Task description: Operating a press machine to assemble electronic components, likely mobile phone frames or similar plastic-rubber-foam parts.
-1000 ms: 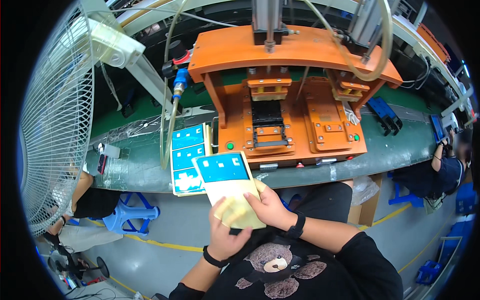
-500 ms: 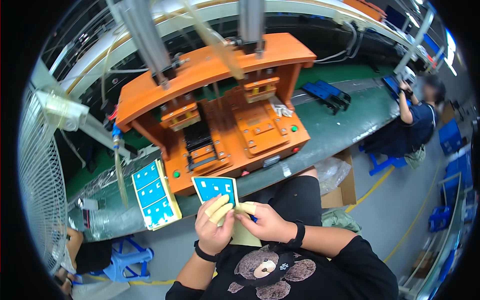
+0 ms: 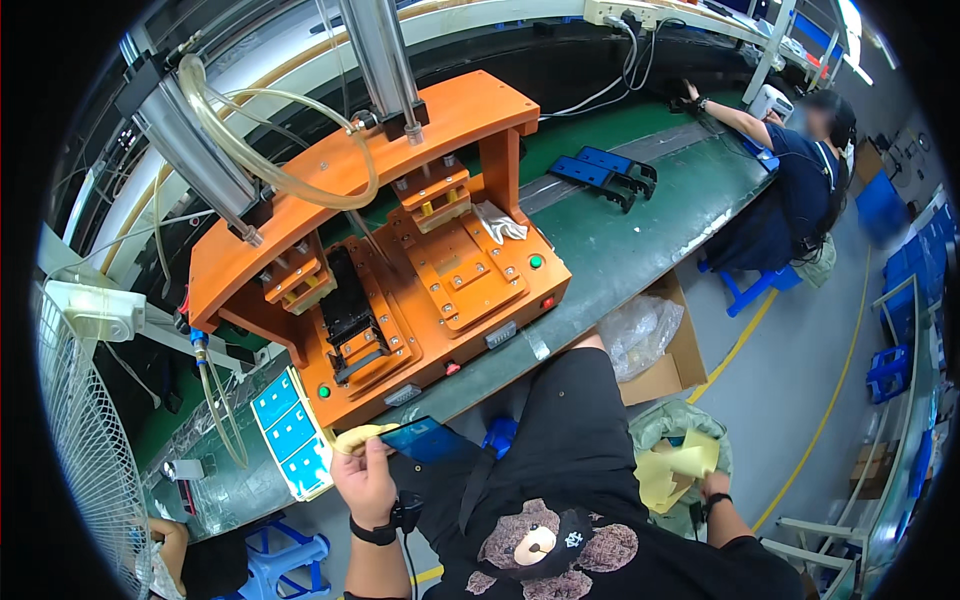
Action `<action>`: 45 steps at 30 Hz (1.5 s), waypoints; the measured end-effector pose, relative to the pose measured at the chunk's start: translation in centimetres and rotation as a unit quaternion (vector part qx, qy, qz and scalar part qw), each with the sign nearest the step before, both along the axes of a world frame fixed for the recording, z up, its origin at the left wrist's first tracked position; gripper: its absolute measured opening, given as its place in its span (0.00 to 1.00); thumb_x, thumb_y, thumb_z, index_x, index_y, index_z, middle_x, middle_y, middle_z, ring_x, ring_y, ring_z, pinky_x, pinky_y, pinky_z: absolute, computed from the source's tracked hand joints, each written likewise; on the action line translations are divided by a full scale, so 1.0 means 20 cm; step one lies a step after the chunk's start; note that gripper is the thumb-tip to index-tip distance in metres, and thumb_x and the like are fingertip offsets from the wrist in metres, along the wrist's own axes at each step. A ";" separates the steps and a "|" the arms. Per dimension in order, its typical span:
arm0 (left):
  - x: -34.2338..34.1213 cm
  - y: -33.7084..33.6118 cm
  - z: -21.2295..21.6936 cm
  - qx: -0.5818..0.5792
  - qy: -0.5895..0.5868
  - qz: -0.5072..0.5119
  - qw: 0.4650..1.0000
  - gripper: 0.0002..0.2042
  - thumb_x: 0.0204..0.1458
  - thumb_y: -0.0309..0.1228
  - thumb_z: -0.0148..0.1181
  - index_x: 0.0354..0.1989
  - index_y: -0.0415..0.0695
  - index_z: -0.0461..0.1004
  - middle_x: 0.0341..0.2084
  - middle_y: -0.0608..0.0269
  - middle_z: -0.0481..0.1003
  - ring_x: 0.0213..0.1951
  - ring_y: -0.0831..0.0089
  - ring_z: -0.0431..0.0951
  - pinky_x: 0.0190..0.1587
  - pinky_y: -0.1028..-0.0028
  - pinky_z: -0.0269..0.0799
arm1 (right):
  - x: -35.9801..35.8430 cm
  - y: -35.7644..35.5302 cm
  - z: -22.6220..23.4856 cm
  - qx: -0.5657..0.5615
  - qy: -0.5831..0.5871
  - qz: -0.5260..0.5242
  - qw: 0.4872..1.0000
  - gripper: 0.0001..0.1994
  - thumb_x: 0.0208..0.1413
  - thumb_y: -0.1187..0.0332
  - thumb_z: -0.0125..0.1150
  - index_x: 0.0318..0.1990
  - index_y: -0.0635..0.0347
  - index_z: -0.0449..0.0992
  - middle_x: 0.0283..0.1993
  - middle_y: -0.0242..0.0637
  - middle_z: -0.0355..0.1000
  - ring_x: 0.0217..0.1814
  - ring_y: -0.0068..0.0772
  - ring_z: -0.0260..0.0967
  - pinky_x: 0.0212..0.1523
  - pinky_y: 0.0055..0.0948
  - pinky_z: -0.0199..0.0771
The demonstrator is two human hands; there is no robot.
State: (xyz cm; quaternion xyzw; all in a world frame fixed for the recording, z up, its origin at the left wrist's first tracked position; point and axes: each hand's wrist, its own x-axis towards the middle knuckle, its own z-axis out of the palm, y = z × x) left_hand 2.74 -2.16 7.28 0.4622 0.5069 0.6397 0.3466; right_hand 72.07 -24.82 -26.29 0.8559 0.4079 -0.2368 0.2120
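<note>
My left hand [image 3: 365,482], with yellow covers on its fingers, pinches a thin blue film piece [image 3: 425,441] by its left edge, above my lap. Off to the right, my right hand [image 3: 715,486] reaches down to a greenish bag [image 3: 655,424] holding yellow backing paper [image 3: 662,472]. Its fingers are partly hidden at the paper, so I cannot tell whether they grip any. A stack of blue film sheets [image 3: 291,433] on pale yellow backing lies at the bench's left edge. Next to it stands an orange press [image 3: 345,170], a black plastic part [image 3: 347,300] lying in its left fixture.
Two dark blue-and-black parts [image 3: 600,170] lie on the green bench [image 3: 690,190] right of the press. A white cloth [image 3: 500,222] rests on the press base. Below the bench stands a cardboard box [image 3: 668,378] with clear plastic. A co-worker [image 3: 800,180] sits at the far right.
My hands have moved apart: the left went left with the blue film piece, the right went far right to the bag. The view has shifted, bringing the bag and its yellow paper into sight.
</note>
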 end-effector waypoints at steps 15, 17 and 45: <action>-0.14 0.04 0.13 -0.060 0.352 -0.042 0.933 0.06 0.54 0.22 0.60 0.40 0.35 0.76 0.28 0.54 0.80 0.29 0.68 0.84 0.34 0.76 0.77 | -2.67 1.88 1.93 0.577 0.320 0.574 0.485 0.16 0.52 0.63 0.65 0.46 0.61 0.76 0.51 0.42 0.71 0.58 0.46 0.66 0.59 0.43 0.64; -0.20 0.04 0.12 -0.066 0.297 -0.030 0.952 0.06 0.55 0.22 0.60 0.40 0.35 0.76 0.28 0.55 0.80 0.28 0.71 0.83 0.34 0.76 0.77 | -2.71 2.00 1.88 0.463 0.297 0.663 0.507 0.11 0.53 0.65 0.62 0.40 0.61 0.76 0.44 0.38 0.72 0.53 0.44 0.68 0.55 0.42 0.65; -0.86 0.86 0.11 -0.169 0.492 0.122 0.845 0.12 0.51 0.24 0.64 0.44 0.39 0.77 0.40 0.58 0.79 0.42 0.65 0.78 0.47 0.65 0.74 | -1.70 4.02 1.22 0.373 0.666 -0.294 0.575 0.21 0.63 0.58 0.54 0.54 0.65 0.67 0.53 0.50 0.68 0.45 0.44 0.74 0.43 0.35 0.80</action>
